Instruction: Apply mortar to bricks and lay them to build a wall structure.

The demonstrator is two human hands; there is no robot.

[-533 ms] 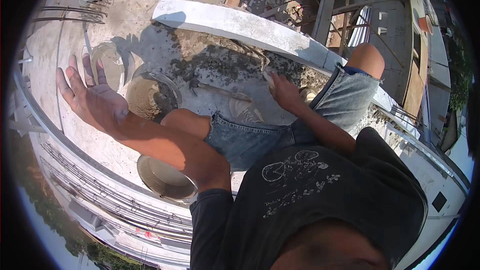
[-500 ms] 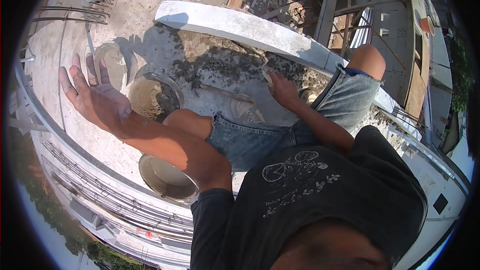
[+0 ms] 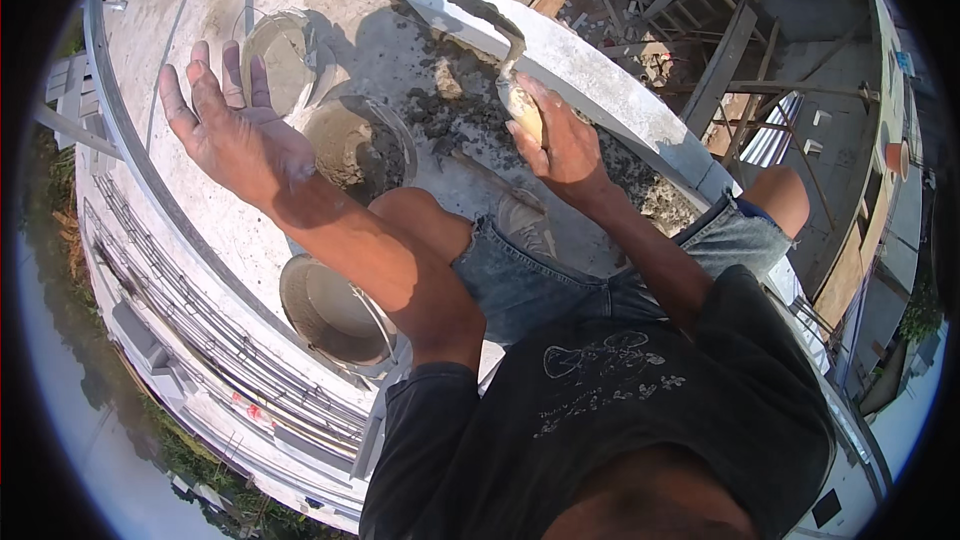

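My right hand (image 3: pixel 565 140) grips the pale, mortar-smeared handle of a trowel (image 3: pixel 468 2). Its long blade, coated in grey mortar, points up and left over the top of a low white block wall (image 3: pixel 600 80). My left hand (image 3: pixel 245 140) is held up with fingers spread and holds nothing; grey dust marks its fingertips. Beyond its fingers stands a bucket (image 3: pixel 280 55) with grey residue. Just right of the palm is a second bucket (image 3: pixel 350 145) with wet mortar inside. A third bucket (image 3: pixel 292 295) sits below my left forearm.
Loose mortar (image 3: pixel 455 80) lies along the wall's foot. A wooden-handled tool (image 3: pixel 495 180) rests on the floor near my shoe (image 3: pixel 527 225). Past the wall, planks (image 3: pixel 720 70) and rubble fill a lower area. Steel bars (image 3: pixel 220 330) run beyond the slab edge at left.
My right hand has lifted the trowel up and forward, bringing its blade over the wall top. My left hand stays raised and spread. The whole view has shifted.
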